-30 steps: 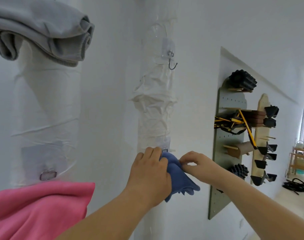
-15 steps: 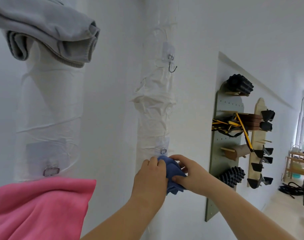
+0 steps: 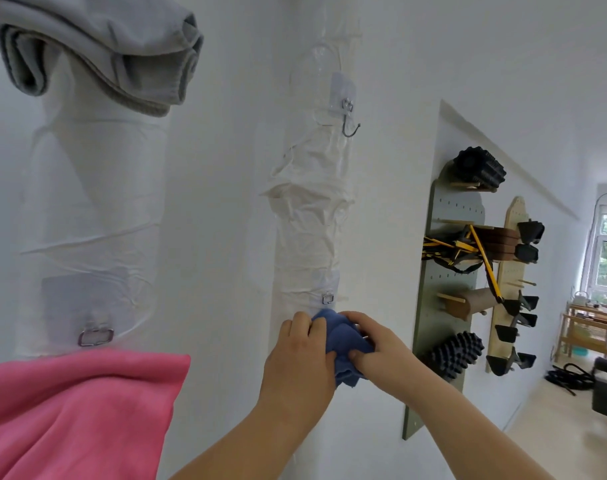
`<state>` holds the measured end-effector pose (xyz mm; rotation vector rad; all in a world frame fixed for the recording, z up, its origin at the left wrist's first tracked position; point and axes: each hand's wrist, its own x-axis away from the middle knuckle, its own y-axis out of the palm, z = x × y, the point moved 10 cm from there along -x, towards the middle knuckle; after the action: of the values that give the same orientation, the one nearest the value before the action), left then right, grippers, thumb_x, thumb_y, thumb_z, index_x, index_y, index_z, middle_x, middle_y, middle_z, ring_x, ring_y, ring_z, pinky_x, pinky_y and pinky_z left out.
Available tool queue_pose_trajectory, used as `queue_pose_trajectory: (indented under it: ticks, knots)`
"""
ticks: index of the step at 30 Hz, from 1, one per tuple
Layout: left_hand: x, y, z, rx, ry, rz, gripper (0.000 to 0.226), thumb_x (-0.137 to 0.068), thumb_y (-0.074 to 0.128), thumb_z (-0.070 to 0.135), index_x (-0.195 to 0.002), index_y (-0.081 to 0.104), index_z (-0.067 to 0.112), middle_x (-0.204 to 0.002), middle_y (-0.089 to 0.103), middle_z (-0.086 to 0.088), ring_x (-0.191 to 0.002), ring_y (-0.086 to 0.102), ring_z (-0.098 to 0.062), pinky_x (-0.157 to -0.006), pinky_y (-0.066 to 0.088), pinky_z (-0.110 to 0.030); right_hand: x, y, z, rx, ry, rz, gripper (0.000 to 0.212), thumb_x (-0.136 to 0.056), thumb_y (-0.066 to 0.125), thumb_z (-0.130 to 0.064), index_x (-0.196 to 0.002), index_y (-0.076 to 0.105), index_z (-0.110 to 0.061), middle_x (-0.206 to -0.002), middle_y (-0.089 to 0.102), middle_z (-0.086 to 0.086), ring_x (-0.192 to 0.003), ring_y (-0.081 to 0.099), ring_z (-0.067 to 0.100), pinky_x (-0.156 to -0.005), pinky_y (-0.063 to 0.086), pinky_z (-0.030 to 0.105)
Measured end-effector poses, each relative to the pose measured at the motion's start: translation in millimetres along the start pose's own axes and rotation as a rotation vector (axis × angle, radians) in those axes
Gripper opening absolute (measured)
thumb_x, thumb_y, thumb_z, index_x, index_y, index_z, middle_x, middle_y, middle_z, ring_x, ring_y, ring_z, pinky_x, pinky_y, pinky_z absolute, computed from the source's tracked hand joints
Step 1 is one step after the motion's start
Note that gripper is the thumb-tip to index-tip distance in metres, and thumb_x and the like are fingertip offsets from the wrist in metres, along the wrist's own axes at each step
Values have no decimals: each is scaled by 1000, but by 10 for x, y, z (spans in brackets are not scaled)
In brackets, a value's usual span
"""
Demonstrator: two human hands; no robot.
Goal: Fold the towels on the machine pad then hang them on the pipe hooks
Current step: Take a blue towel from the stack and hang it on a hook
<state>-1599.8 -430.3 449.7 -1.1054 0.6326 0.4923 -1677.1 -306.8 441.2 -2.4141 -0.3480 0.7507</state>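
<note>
Both hands, left (image 3: 300, 358) and right (image 3: 374, 351), pinch a bunched soft blue towel (image 3: 343, 344) against the crinkled wrapped pipe (image 3: 309, 237).

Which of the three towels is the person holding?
The blue towel, gripped by the left hand and right hand at the narrower pipe; the grey towel and pink towel hang untouched.

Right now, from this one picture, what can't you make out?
- Head view, blue towel: whether it has caught a hook below the metal loop; the left hand and right hand cover it.
- Head view, pink towel: cut off by the left and bottom edges; it hides whatever holds it.
- Head view, grey towel: cut off by the top edge; its hook is hidden beneath.
</note>
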Motion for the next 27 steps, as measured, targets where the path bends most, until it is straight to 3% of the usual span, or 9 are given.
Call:
queue_pose_trajectory:
  ticks: [3,6,8,10,12,16,23,27]
  knots:
    - [-25,-17,5,-2,-15,-60,38,-102,47,35,-138,46,25,-124,40,7,-111,45,-11,-82,52,-24,25,14,-87,15,13,-36,67,-80,52,12,-110,58,-48,-101,73,-11,-91,70,0,-75,59,19]
    - [-72,-87,67,-54,-9,-122,43,-101,47,39,-141,46,24,-130,41,3,-117,44,-16,-89,52,-31,20,-12,-190,162,32,-126,66,-76,55,-3,-126,57,-46,-118,62,1,-99,70,19,-81,62,30]
    - [-107,-169,141,-112,16,-142,47,-101,44,45,-143,45,24,-133,41,2,-122,41,-18,-97,49,-33,23,-134,-275,315,45,-97,78,-77,59,-8,-145,44,-44,-126,42,-4,-116,54,22,-91,58,32]
    - [-145,-277,213,-136,52,-130,48,-101,43,45,-143,44,23,-135,44,3,-125,40,-19,-103,45,-33,58,-277,-438,397,-5,5,83,-79,64,-6,-151,38,-40,-126,35,-11,-119,44,16,-91,53,27]
    - [-167,-383,274,-150,104,-98,46,-99,46,42,-141,45,22,-137,46,5,-127,39,-18,-105,43,-33,137,-345,-554,395,-36,75,77,-78,68,-7,-145,47,-37,-125,42,-13,-115,49,13,-84,55,25]
    - [-170,-423,360,-194,179,-119,49,-96,49,35,-142,45,19,-142,45,5,-133,38,-18,-110,40,-34,267,-309,-577,364,-67,84,54,-79,63,-5,-124,65,-33,-118,60,-10,-109,61,14,-96,53,32]
    - [-81,-444,436,-152,204,-160,48,-91,56,36,-137,50,23,-135,49,7,-128,44,-16,-105,44,-32,382,-368,-564,216,7,112,59,-85,54,2,-129,61,-37,-118,64,-14,-111,61,11,-84,46,15]
    - [41,-601,501,-58,211,-145,43,-92,53,31,-135,54,28,-130,51,9,-126,46,-13,-100,49,-31,487,-415,-678,214,-4,155,52,-91,52,0,-127,63,-35,-114,61,-14,-97,61,5,-76,46,10]
